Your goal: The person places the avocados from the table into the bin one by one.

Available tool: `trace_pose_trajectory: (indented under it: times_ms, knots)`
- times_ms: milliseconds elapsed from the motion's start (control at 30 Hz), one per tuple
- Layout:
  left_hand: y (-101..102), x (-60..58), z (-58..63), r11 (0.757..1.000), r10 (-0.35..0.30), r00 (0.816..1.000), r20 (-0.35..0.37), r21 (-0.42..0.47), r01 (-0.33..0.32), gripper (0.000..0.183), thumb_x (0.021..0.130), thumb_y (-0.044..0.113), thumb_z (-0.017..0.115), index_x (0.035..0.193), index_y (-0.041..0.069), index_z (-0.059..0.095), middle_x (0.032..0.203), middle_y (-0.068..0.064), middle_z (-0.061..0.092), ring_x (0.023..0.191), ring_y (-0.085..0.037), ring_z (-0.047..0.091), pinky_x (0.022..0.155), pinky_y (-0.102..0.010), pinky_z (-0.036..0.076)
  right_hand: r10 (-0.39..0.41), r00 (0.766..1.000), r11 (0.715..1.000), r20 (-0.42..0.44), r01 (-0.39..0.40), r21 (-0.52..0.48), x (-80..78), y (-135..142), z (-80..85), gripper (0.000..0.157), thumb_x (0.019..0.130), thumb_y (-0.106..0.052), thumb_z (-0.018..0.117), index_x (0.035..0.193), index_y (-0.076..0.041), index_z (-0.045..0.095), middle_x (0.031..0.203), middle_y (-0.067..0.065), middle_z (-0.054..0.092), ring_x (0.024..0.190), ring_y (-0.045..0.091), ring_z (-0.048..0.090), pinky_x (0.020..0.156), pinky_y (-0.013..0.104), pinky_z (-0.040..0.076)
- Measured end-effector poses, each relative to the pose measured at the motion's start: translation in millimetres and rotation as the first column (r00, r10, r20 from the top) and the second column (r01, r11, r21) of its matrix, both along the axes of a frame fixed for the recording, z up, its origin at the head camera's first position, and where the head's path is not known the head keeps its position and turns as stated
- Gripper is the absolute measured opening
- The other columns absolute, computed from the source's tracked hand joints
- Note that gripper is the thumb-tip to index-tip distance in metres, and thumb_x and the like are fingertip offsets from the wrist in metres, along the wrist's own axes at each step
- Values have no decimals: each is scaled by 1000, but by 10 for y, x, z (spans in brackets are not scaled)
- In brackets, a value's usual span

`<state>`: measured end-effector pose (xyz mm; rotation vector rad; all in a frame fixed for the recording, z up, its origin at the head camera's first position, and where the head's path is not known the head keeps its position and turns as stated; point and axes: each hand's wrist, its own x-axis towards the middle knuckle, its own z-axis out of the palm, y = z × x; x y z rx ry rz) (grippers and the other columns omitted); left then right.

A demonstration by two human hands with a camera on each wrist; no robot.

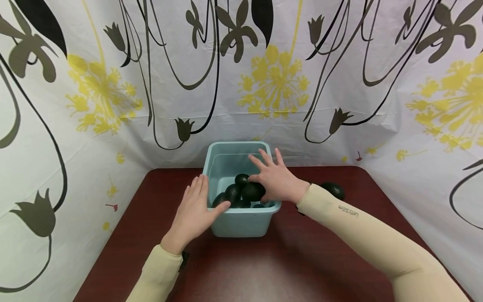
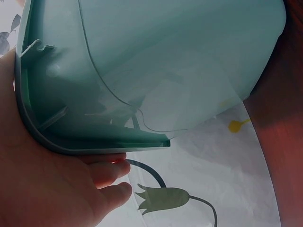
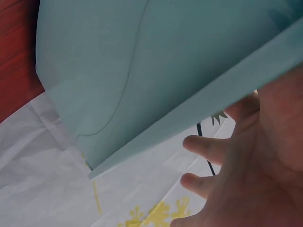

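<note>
Your right sleeve (image 1: 381, 243) is nearest, reaching across the table (image 1: 320, 260) toward a blue tub (image 1: 241, 224) that stands on it. Your right hand (image 1: 275, 180) is over the tub's right side, fingers spread, with the thumb and index finger beside a dark avocado (image 1: 253, 192); whether they touch it, I cannot tell. That avocado lies among several other avocados (image 1: 233, 193), heaped toward the tub's near end. Your left hand (image 1: 192, 214) lies straight-fingered along the left rim, thumb out over the near corner, pinching nothing.

Watch the loose avocado (image 1: 333, 190) on the table to the right. It sits just beyond your forearm, round and probably quick to roll, so a low sweep of the sleeve could send it toward the edge. Your right wrist crosses the tub's side, too — lift carelessly and it may catch the rim and drag the tub. Pressing hard on the left could tilt it. The heap itself might shift if you nudge the top avocado sideways.
</note>
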<state>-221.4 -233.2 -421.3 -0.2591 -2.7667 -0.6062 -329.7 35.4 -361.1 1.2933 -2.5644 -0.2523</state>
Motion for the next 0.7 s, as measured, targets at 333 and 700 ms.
trace_pose_trajectory:
  times_ms: [333, 700]
  knots:
    - [3, -2, -5, 1000, -3, 1000, -8, -5, 3, 114, 87, 84, 39, 159, 0, 17, 166, -15, 15, 153, -31, 9, 121, -53, 12, 8, 999, 999, 32, -10, 39, 23, -70, -21, 69, 68, -52, 91, 130, -31, 70, 162, 18, 27, 149, 48, 12, 110, 77, 7]
    - [5, 1, -2, 1000, -1, 1000, -1, -4, 1, 114, 87, 85, 39, 159, 0, 17, 166, -15, 14, 153, -31, 9, 121, -53, 12, 4, 999, 996, 47, -8, 88, 4, -90, -71, 60, 72, -50, 89, 127, -35, 71, 161, 16, 30, 148, 49, 13, 109, 77, 9]
